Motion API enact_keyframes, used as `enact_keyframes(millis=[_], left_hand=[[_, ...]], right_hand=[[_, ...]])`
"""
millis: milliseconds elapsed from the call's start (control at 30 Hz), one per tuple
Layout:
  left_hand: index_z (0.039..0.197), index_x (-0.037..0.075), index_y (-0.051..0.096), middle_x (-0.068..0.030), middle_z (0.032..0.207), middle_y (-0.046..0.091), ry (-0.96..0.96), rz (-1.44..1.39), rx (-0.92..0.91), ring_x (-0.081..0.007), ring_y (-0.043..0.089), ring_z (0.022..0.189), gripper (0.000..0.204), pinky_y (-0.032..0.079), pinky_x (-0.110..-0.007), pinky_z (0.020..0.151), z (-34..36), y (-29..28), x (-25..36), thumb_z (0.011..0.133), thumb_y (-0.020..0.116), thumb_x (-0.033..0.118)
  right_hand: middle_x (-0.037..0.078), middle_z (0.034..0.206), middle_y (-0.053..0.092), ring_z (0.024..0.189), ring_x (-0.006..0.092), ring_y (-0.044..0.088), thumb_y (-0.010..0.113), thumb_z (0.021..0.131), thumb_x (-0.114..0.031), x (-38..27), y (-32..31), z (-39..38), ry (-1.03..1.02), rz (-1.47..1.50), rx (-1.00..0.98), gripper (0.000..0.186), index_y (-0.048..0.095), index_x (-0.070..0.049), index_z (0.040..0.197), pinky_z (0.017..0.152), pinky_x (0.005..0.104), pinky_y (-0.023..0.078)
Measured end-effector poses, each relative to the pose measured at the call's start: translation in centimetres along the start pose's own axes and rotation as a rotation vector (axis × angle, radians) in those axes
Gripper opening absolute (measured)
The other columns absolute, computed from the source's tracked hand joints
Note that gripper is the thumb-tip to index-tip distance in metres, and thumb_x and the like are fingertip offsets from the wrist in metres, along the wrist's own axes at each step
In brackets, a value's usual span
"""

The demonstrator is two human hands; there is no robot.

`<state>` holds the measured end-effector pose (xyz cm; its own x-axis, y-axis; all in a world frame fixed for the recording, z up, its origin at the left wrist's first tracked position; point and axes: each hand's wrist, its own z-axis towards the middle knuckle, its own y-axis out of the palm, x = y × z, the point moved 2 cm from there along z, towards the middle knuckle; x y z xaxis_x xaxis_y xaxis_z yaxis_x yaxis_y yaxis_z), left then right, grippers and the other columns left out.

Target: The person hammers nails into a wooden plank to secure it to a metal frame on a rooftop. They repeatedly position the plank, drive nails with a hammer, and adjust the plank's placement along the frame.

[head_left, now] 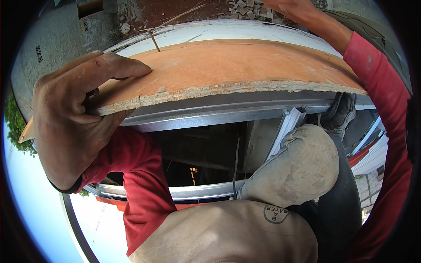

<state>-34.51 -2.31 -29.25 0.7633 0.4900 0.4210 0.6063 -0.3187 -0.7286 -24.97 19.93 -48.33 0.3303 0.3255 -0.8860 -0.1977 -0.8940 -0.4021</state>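
Observation:
A wide orange-brown board (245,59) stretches across in front of me, its near edge pale, rough and crumbly. My left hand (72,107) is closed round the board's left end, thumb and fingers on opposite faces. Between its fingers shows the round end of a small metal piece (93,92), whose kind I cannot make out. A rusty nail or bolt (154,40) sticks up by the board's far edge. Beyond the board, my right hand (287,5) is cut off by the top of the picture, so its fingers are hidden.
Shiny metal channels (206,119) run below the board, with a dark opening (206,153) between them. My bent knee (302,162) and shoe (342,111) are by the frame. Far below lie broken blocks (247,8) on reddish ground, beside a grey wall (57,48).

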Motion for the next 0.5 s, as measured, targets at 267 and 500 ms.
enact_keyframes(millis=[267, 500], left_hand=[[0.111, -0.002, 0.077, -0.0127, 0.102, 0.077, 0.067, -0.006, -0.007, -0.0195, 0.075, 0.096, 0.039, 0.06, -0.032, 0.084, 0.5, -0.2, 0.0, 0.074, 0.088, 0.0], [0.11, -0.001, 0.077, -0.0132, 0.102, 0.077, 0.006, 0.024, 0.019, -0.0203, 0.076, 0.095, 0.042, 0.06, -0.031, 0.081, 0.4, 0.0, 0.1, 0.07, 0.089, 0.0]], right_hand=[[0.014, 0.061, 0.058, 0.057, 0.0157, 0.058, 0.072, 0.096, -0.028, 2.9, -0.3, 0.1, -0.112, -0.127, -0.076, 0.03, 0.073, 0.002, 0.098, 0.055, 0.0376, 0.047], [0.013, 0.064, 0.058, 0.06, 0.0149, 0.058, 0.072, 0.097, -0.03, 4.8, 1.6, -0.4, -0.368, -0.265, -0.344, 0.029, 0.073, -0.001, 0.101, 0.057, 0.0371, 0.048]])
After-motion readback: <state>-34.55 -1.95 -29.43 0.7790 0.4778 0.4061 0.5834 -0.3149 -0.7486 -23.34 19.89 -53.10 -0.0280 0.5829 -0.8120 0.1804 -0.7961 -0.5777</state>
